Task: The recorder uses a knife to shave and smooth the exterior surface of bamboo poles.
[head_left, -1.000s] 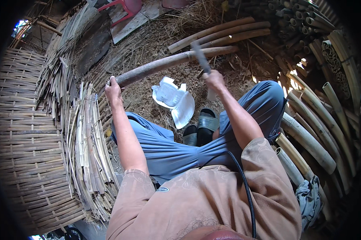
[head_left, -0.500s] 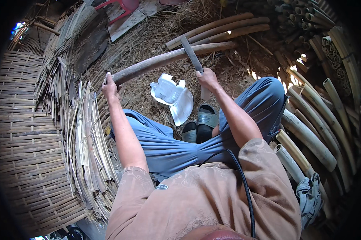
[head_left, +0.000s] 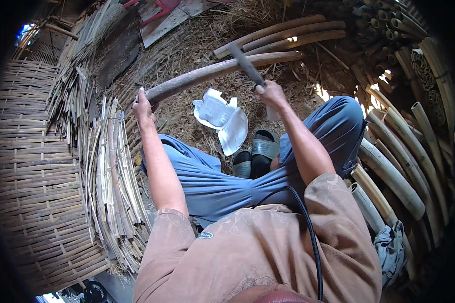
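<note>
1. Straw-covered ground (head_left: 197,45) lies under the work.
2. Bamboo pole (head_left: 212,73) slants across it, above the knees.
3. Left hand (head_left: 142,107) grips its near end.
4. Right hand (head_left: 272,95) clasps a dark blade (head_left: 245,63) laid against the pole.
5. Woven mat (head_left: 30,192) and split strips (head_left: 111,177) sit left.

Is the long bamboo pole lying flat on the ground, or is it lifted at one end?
Lifted at one end: the left hand grips the bamboo pole at its near end.

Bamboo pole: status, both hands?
Left hand grips bamboo pole at near end. Right hand holds blade on pole. White wrapper beneath, clear.
</note>
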Demonstrator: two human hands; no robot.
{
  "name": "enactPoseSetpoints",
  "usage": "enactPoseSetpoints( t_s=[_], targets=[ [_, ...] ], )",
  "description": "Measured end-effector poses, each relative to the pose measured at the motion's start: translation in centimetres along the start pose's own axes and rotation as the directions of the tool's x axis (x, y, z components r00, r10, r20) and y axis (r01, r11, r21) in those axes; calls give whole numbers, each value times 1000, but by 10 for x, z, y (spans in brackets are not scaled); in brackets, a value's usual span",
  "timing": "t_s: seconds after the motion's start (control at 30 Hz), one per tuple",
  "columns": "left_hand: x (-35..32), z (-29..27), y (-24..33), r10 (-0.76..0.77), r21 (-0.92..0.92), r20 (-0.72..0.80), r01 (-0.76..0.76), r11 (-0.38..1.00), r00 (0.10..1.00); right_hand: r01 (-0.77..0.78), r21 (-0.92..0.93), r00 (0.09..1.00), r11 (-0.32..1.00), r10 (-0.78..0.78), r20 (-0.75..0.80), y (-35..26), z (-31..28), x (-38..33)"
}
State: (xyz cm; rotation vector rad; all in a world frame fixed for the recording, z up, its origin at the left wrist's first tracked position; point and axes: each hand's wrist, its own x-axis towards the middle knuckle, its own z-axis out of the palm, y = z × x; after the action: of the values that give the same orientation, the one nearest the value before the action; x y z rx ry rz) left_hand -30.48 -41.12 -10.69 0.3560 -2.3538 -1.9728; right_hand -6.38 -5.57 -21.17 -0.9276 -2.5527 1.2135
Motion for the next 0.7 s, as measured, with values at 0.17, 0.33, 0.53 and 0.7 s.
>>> enactPoseSetpoints(
  t_s=[0.17, 0.33, 0.53, 0.7],
  targets=[
    [5, -1, -4, 94, -213, 48, -81, 974, 994, -353, 42, 926, 935, 355, -127, -3, -9, -1],
    [4, 2, -2, 97, -130, 11, -94, 987, 995, 11, 78, 996, 997, -18, 88, -11, 7, -10],
    [-3, -1, -5, 76, -124, 20, -73, 990, 997, -301, 70, 950, 951, 306, -63, -7, -5, -1],
    [1, 5, -5, 182, -106, 0, -181, 978, 983, 26, 213, 975, 977, -71, 209, -9, 13, -6]
  ],
)
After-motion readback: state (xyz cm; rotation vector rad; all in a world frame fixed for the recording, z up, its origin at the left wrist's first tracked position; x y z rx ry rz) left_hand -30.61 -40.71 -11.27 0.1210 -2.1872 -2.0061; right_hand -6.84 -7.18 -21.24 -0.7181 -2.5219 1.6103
